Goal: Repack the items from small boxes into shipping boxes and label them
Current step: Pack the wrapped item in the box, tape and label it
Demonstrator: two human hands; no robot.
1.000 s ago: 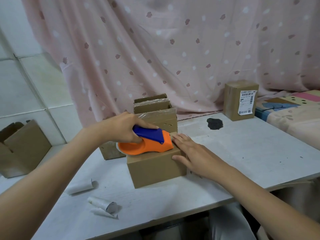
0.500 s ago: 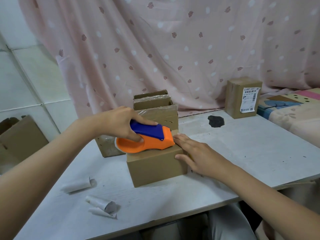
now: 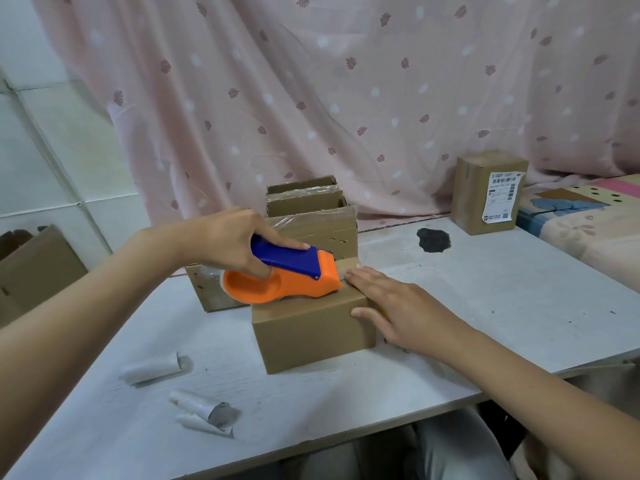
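Item: shipping box (image 3: 311, 336), centre table. Left hand (image 3: 225, 242) grips tape dispenser (image 3: 282, 280); right hand (image 3: 391, 306), flat, steadies at 3 o'clock. Advice: draw tape straight, press firmly.

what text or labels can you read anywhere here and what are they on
Shipping label on the sealed cardboard box at the far right of the table: barcode, printed lines and a small square code are visible, but all are too small and blurred to read.
Tape dispenser, held by the left hand: no text visible.
Box being taped, under the right hand: no print visible.
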